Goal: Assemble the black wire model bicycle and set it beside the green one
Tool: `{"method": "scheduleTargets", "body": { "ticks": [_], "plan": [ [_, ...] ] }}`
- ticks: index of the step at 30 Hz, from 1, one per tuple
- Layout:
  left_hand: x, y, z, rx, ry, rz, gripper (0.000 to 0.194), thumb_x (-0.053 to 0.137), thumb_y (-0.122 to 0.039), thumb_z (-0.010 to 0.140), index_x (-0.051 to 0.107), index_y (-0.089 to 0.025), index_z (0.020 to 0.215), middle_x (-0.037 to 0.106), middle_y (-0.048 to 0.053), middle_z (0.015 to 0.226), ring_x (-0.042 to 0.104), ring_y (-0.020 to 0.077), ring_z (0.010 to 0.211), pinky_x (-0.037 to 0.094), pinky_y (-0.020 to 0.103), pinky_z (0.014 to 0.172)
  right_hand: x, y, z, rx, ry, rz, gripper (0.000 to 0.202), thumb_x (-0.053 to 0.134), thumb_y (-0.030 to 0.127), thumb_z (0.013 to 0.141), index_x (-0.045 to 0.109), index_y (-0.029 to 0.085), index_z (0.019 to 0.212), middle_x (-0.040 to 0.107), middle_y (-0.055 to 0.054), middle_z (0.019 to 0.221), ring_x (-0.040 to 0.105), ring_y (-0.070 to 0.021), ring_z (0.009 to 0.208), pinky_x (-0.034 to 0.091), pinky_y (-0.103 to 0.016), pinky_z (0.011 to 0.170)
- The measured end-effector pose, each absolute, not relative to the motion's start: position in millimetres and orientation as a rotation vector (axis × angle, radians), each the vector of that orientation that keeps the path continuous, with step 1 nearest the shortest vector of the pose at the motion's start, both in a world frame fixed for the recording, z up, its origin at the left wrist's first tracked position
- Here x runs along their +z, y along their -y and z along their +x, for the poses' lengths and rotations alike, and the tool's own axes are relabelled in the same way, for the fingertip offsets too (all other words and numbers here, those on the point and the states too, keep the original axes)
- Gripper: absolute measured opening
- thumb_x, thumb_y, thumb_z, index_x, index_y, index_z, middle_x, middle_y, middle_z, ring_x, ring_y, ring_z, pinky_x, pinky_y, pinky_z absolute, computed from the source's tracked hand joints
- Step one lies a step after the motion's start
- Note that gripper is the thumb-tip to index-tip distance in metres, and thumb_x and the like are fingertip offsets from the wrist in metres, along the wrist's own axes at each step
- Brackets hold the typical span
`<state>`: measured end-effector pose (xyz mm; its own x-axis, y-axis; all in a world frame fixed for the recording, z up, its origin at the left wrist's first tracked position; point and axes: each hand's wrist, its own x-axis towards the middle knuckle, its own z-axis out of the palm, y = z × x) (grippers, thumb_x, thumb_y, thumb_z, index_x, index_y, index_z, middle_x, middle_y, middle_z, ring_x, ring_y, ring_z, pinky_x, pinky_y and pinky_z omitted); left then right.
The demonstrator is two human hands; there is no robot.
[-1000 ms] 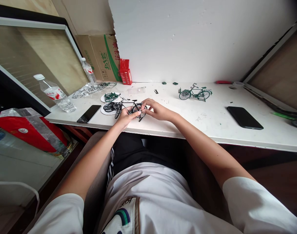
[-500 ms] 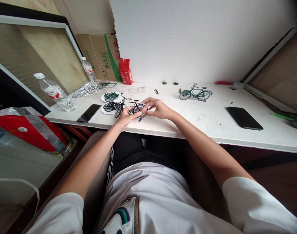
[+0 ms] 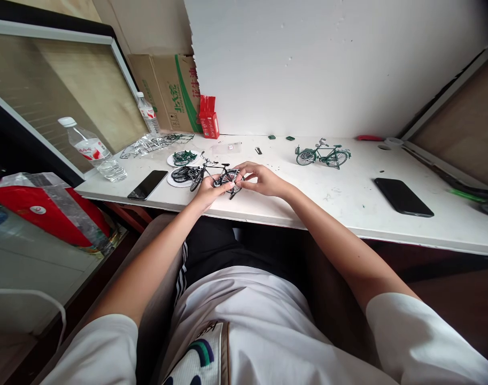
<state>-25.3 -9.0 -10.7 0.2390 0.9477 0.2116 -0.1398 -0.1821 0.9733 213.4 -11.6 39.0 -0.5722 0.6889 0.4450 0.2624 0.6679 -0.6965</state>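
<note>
A small black model bicycle (image 3: 203, 174) is upright near the table's front edge, its rear wheel to the right. My left hand (image 3: 209, 192) grips it from the front, thumb by the rear wheel. My right hand (image 3: 261, 180) is closed at the rear wheel, fingertips pinched at its right side near my left thumb. Just left of the bicycle, black parts lie on a white round plate (image 3: 173, 182). Green parts (image 3: 184, 157) sit on another plate behind it. A green model bicycle (image 3: 323, 155) stands farther right.
Two phones lie on the white table (image 3: 340, 214), one at left (image 3: 148, 184), one at right (image 3: 403, 197). Two water bottles, one nearer (image 3: 92, 152), stand at the left. A red box (image 3: 209, 117), a carton (image 3: 165, 93) and empty part frames (image 3: 175, 140) are at the back left.
The whole view has shifted slightly. Both hands stay at the black bicycle's rear wheel, with almost no visible movement.
</note>
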Motion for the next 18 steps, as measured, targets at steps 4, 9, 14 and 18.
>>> {"method": "scheduleTargets", "body": {
  "ticks": [4, 9, 14, 18],
  "plan": [
    [-14, 6, -26, 1.222, -0.835, 1.383, 0.05, 0.099, -0.046, 0.069, 0.084, -0.017, 0.107, 0.083, 0.01, 0.105, 0.071, 0.0199, 0.084, 0.048, 0.028, 0.068, 38, 11, 215, 0.697, 2.177, -0.73, 0.031, 0.076, 0.053, 0.097, 0.078, 0.023, 0.102, 0.07, -0.014, 0.133, 0.066, -0.0324, 0.131, 0.06, -0.054, 0.108],
    [-16, 3, -24, 1.268, -0.827, 1.377, 0.048, 0.098, -0.047, 0.069, 0.083, -0.017, 0.104, 0.082, 0.01, 0.103, 0.071, 0.02, 0.084, 0.048, 0.028, 0.066, 43, 13, 216, 0.672, 2.159, -0.716, 0.034, 0.071, 0.057, 0.101, 0.076, 0.025, 0.106, 0.065, -0.014, 0.145, 0.061, -0.0311, 0.139, 0.061, -0.049, 0.106],
    [-14, 4, -21, 1.323, -0.864, 1.307, 0.053, 0.098, -0.048, 0.068, 0.08, -0.017, 0.106, 0.081, 0.011, 0.114, 0.076, 0.0236, 0.095, 0.054, 0.029, 0.073, 43, 12, 214, 0.611, 2.1, -0.79, 0.032, 0.069, 0.055, 0.101, 0.075, 0.025, 0.108, 0.07, -0.013, 0.128, 0.065, -0.0293, 0.125, 0.063, -0.041, 0.09],
    [-15, 3, -18, 1.369, -0.888, 1.267, 0.055, 0.099, -0.05, 0.066, 0.075, -0.018, 0.105, 0.08, 0.009, 0.111, 0.077, 0.0225, 0.092, 0.054, 0.029, 0.075, 33, 3, 212, 0.705, 2.038, -0.852, 0.035, 0.072, 0.056, 0.098, 0.074, 0.022, 0.104, 0.073, -0.011, 0.118, 0.068, -0.0251, 0.106, 0.062, -0.038, 0.083]
  ]
}}
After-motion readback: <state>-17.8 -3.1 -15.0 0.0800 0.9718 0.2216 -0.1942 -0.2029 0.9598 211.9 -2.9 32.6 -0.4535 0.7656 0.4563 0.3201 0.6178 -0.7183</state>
